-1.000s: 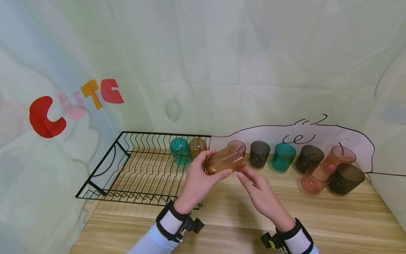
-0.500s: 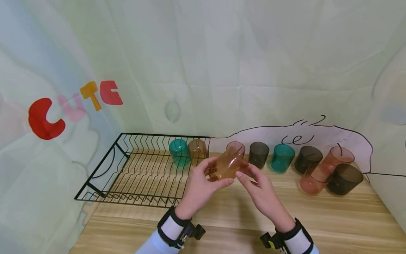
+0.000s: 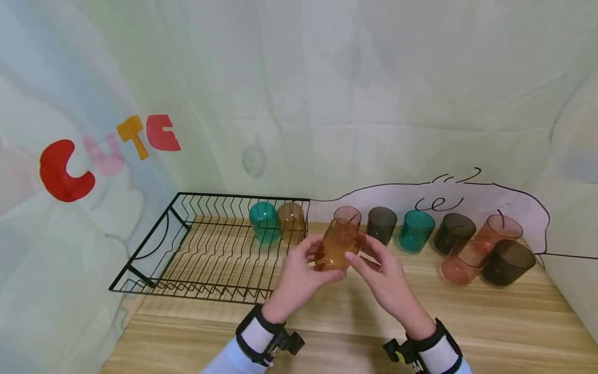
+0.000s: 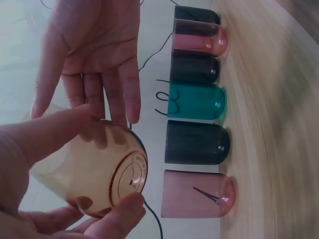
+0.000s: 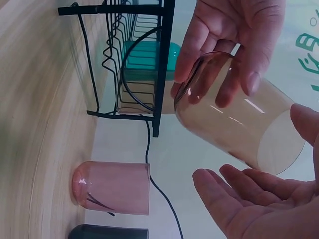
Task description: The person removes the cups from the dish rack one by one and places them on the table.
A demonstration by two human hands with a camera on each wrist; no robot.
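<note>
An amber see-through cup [image 3: 340,243] is held above the table, leaning a little to the right with its mouth upward. My left hand [image 3: 299,278] grips it near the base, thumb in front and fingers behind, as the left wrist view also shows. My right hand [image 3: 385,278] is at the cup's right side. Its thumb lies over the cup's edge in the right wrist view, while its fingers [image 5: 227,184] stretch out nearly straight beside the cup; whether they touch it is hard to tell. Behind the cup stands a pink cup [image 3: 348,213].
A black wire rack [image 3: 175,293] stands on the left, with an upside-down teal cup [image 3: 264,222] and brown cup [image 3: 291,223] at its back right. Along the wall to the right are a grey cup [image 3: 382,226], a teal cup [image 3: 416,232] and several dark and pink ones.
The amber cup has turned from lying nearly level to standing more upright, its mouth now up. My left hand has shifted slightly right with it; the right hand stays close by.
</note>
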